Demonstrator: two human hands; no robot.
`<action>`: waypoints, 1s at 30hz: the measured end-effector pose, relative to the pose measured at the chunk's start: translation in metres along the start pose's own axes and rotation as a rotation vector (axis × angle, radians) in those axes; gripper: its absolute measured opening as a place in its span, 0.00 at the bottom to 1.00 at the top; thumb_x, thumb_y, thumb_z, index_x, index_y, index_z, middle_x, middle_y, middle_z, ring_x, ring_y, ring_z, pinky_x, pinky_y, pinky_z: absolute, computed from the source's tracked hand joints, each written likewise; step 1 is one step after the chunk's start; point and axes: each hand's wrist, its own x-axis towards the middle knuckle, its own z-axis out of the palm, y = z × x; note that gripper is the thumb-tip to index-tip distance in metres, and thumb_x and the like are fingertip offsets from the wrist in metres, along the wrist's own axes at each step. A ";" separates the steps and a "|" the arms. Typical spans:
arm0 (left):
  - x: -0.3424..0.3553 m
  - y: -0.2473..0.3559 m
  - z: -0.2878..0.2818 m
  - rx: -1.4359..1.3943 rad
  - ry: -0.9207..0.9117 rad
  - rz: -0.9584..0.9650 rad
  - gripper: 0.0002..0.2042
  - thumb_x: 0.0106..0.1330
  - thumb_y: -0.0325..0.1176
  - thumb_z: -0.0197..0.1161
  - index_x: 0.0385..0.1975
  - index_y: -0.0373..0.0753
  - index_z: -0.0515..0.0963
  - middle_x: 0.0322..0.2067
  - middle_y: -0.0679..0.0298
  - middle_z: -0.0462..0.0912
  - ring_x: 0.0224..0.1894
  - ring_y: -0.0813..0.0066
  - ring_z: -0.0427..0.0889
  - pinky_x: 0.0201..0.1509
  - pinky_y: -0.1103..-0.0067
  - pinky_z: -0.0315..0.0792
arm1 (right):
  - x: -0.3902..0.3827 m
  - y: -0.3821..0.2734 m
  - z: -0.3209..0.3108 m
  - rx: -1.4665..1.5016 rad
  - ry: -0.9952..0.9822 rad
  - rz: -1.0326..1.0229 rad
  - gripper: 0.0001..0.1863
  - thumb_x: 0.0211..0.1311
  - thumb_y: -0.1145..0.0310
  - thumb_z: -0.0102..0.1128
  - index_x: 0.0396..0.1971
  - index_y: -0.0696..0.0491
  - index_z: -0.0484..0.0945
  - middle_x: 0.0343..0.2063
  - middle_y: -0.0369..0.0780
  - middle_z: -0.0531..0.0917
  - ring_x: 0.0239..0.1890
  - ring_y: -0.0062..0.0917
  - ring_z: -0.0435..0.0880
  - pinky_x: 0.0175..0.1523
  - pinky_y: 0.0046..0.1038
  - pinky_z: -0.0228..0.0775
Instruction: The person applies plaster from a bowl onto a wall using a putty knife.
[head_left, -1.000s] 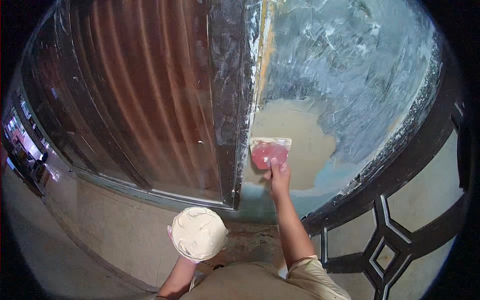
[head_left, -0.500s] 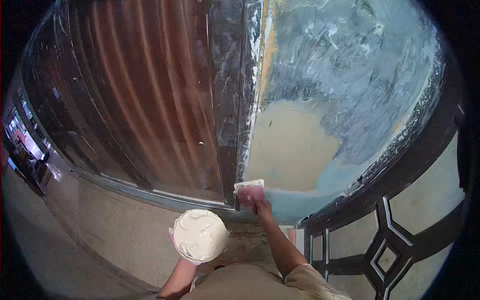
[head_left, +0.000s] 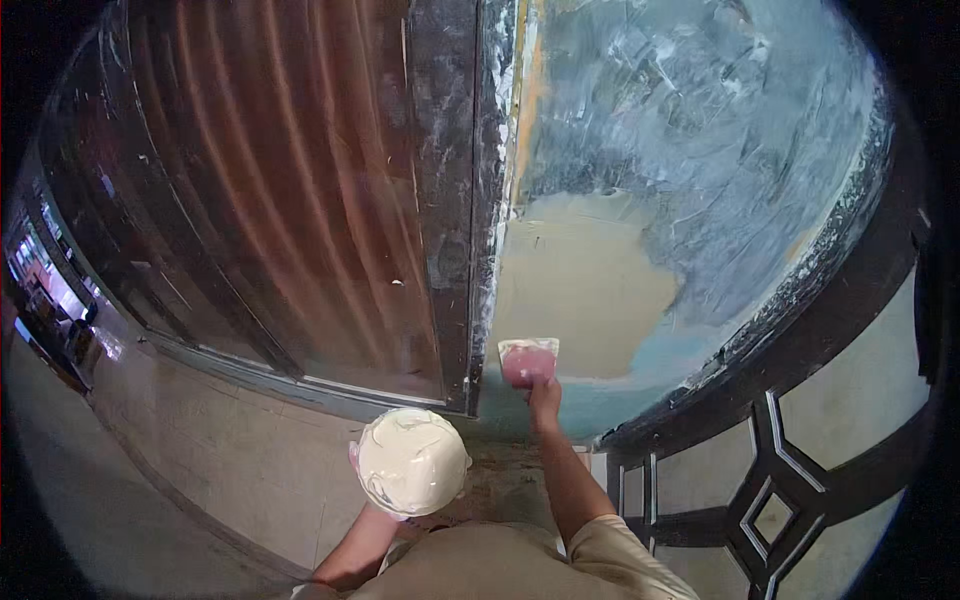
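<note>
My left hand (head_left: 380, 517) holds a round tub (head_left: 388, 509) from below, and most of its fingers are hidden beneath it. Smooth cream-coloured putty (head_left: 412, 460) fills the tub to the rim. In my right hand (head_left: 544, 402) is a pink putty scraper (head_left: 528, 366) with cream smears along its far edge. The scraper is at the lower left part of a beige putty patch (head_left: 585, 290), on a wall of mottled blue-grey (head_left: 690, 150). The fingers of my right hand are closed around the scraper's near end.
Left of the patch runs a dark, paint-chipped frame post (head_left: 455, 200), with a brown wavy-looking panel (head_left: 290, 180) beyond it. A dark lattice with diamond shapes (head_left: 775, 522) stands at the lower right. Tiled floor (head_left: 230, 430) stretches below and left.
My right hand has moved the scraper to the right and slightly up, from beside the post onto the patch's lower part. The tub in my left hand has shifted a little right and up.
</note>
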 end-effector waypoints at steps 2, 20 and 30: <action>0.006 -0.005 0.003 -0.098 -0.064 -0.059 0.54 0.46 0.85 0.43 0.70 0.52 0.57 0.69 0.51 0.60 0.65 0.33 0.63 0.60 0.36 0.61 | -0.031 0.039 -0.007 -0.003 0.011 0.013 0.14 0.69 0.57 0.57 0.35 0.54 0.77 0.22 0.32 0.76 0.18 0.17 0.71 0.22 0.25 0.62; -0.005 0.011 -0.033 0.638 0.048 0.056 0.46 0.58 0.79 0.35 0.70 0.52 0.59 0.69 0.58 0.62 0.69 0.46 0.62 0.68 0.43 0.56 | -0.014 0.040 -0.064 -0.168 0.005 -0.133 0.23 0.70 0.48 0.54 0.33 0.56 0.80 0.24 0.34 0.79 0.25 0.21 0.75 0.29 0.29 0.66; 0.011 -0.005 -0.036 0.273 0.066 0.097 0.52 0.52 0.82 0.41 0.70 0.49 0.58 0.69 0.52 0.61 0.67 0.42 0.64 0.67 0.42 0.59 | 0.030 -0.049 -0.053 -0.946 0.100 -0.421 0.17 0.63 0.52 0.60 0.35 0.53 0.81 0.34 0.49 0.83 0.39 0.49 0.81 0.43 0.44 0.72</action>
